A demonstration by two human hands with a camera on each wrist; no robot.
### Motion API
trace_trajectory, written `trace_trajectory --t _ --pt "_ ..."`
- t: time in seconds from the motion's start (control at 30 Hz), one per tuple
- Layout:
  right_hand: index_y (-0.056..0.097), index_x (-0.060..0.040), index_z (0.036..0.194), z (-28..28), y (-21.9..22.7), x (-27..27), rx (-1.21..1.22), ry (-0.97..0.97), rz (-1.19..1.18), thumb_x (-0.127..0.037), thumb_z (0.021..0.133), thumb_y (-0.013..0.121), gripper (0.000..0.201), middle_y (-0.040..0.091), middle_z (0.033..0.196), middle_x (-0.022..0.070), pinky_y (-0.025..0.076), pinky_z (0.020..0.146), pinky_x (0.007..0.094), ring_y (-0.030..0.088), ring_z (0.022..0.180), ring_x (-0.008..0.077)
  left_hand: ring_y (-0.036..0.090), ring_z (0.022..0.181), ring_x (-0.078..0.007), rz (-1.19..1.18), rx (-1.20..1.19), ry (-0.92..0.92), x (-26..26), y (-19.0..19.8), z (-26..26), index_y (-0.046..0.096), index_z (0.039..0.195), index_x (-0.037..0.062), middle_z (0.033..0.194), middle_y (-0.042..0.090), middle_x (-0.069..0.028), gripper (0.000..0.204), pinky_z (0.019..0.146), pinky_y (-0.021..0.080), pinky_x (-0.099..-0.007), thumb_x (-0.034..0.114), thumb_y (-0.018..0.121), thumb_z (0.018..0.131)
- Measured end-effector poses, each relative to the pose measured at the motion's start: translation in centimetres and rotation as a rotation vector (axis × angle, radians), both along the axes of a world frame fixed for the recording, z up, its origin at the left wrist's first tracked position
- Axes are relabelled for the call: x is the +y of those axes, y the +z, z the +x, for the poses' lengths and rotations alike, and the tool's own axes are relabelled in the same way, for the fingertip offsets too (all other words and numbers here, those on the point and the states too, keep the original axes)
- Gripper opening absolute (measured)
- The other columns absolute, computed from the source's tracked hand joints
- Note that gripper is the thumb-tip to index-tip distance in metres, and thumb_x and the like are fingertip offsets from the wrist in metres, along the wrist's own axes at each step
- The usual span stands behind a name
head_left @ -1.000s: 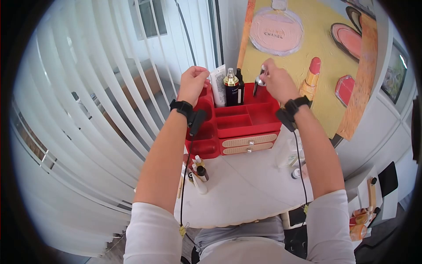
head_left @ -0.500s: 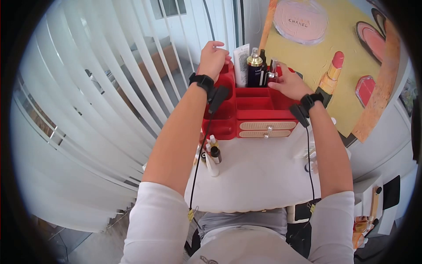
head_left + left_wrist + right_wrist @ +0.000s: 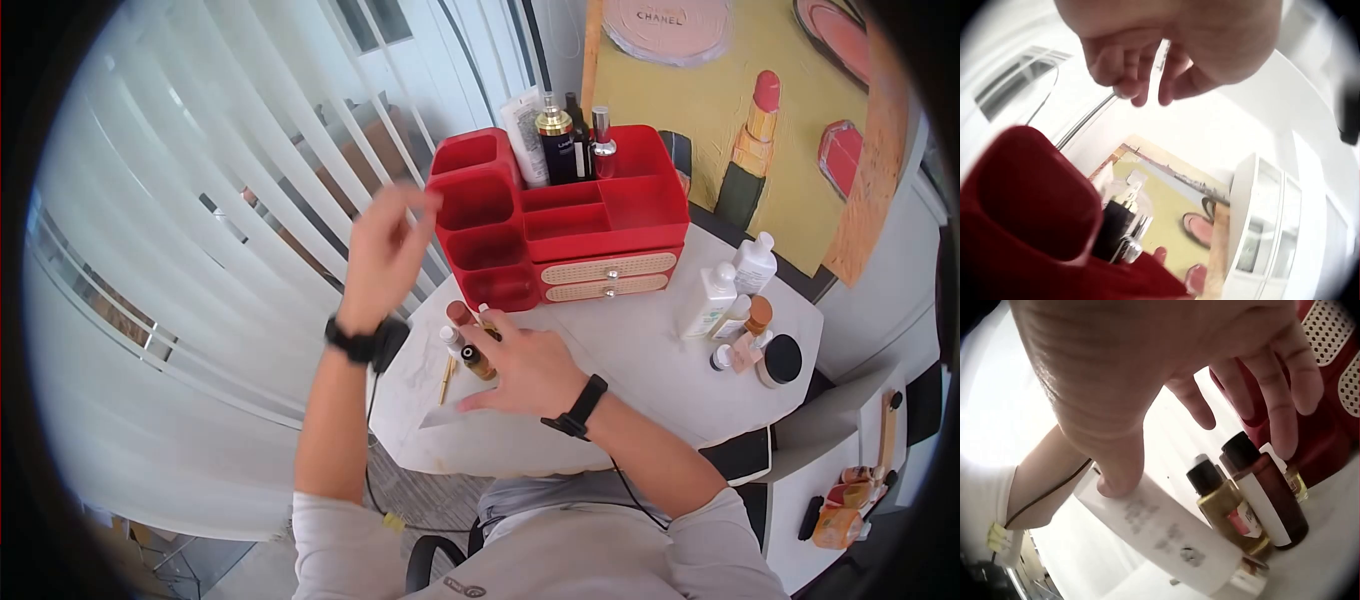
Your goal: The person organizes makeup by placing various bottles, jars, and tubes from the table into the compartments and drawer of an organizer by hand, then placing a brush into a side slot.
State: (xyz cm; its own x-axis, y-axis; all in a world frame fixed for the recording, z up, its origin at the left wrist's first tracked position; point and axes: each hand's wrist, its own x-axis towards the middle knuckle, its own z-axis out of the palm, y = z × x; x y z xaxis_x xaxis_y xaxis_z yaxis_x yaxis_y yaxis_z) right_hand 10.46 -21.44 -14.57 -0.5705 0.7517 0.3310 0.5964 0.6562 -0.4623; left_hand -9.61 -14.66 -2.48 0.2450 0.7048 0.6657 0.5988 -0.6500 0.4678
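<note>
My right hand (image 3: 510,345) hovers low over a cluster of small bottles at the table's left edge. In the right wrist view its thumb rests on a white tube (image 3: 1172,540) lying flat, and its fingers (image 3: 1279,406) spread above a gold bottle with a black cap (image 3: 1225,503) and a brown bottle (image 3: 1269,487). It grips nothing. My left hand (image 3: 395,225) is raised in the air left of the red organizer (image 3: 610,240), blurred. The left wrist view shows the left hand (image 3: 1147,81) loosely curled and empty above the organizer (image 3: 1029,194).
Several bottles and a tube (image 3: 555,140) stand in the organizer's back compartment. More bottles (image 3: 740,310) and a black-lidded jar (image 3: 782,358) sit at the table's right. A cosmetics painting (image 3: 740,100) leans behind. Vertical blinds (image 3: 200,200) run along the left.
Both hands have left the organizer. My right hand dropped to the small bottles at the table's left, my left hand pulled back into the air. The silver-capped bottle now stands in the back compartment.
</note>
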Motion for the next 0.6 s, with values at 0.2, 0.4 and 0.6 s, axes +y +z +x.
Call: trace_trajectory --t 0.2,0.4,0.6 --pt "0.062 -0.0102 0.132 0.0 -3.3 -3.2 0.001 0.194 0.183 -0.048 0.077 0.084 0.07 0.051 0.141 0.0106 0.058 0.073 0.0396 0.067 0.103 0.0269 0.048 0.064 -0.0103 -0.401 -0.212 0.497 -12.0 -14.8 -8.5 0.065 0.112 -0.0004 0.097 0.062 -0.005 0.018 0.057 0.04 -0.027 0.015 0.065 0.102" --pt "0.066 -0.0114 0.111 -2.5 -6.1 -6.5 -0.214 0.434 0.21 -0.037 0.081 0.08 0.042 0.059 0.115 0.0048 0.056 0.075 0.036 0.061 0.094 0.0213 0.051 0.065 -0.0132 -0.357 -0.205 0.691 -18.3 -19.9 -4.5 0.063 0.115 0.0009 0.105 0.06 -0.0083 0.02 0.059 0.043 -0.0293 0.014 0.067 0.1" --pt "0.067 -0.0126 0.102 1.5 -5.0 -4.6 -0.172 0.395 0.189 -0.036 0.079 0.081 0.036 0.063 0.101 0.0004 0.053 0.087 0.0369 0.062 0.095 0.0215 0.05 0.066 -0.0118 -0.357 -0.245 0.571 -16.7 -18.1 -2.9 0.064 0.116 0.0052 0.112 0.058 -0.0075 0.034 0.06 0.043 -0.0262 0.001 0.078 0.085"
